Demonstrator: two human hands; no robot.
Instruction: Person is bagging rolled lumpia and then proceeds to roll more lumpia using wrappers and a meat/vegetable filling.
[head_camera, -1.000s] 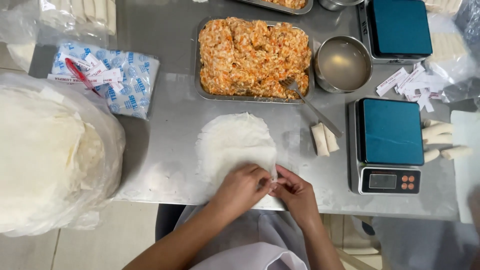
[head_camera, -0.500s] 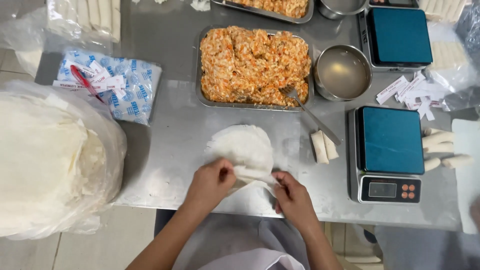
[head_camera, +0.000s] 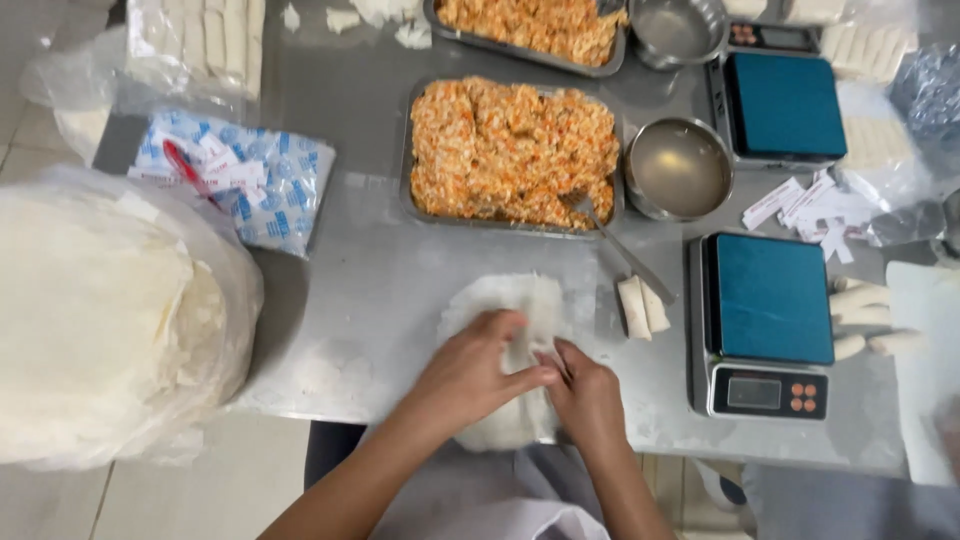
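Head view: left hand (head_camera: 470, 375) and right hand (head_camera: 585, 395), fingers curled and pinching the round white wrapper (head_camera: 510, 345), fold it on the steel table (head_camera: 370, 290) just below the tray of orange filling (head_camera: 512, 152), left of the blue-topped scale (head_camera: 768, 320).

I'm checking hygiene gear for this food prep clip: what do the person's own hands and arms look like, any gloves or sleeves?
Both are bare: the left hand and right hand wear no gloves, and no rings, watch or bracelet show. The forearms are uncovered to the frame's bottom edge, with no sleeves in view. Pale grey clothing shows between them.
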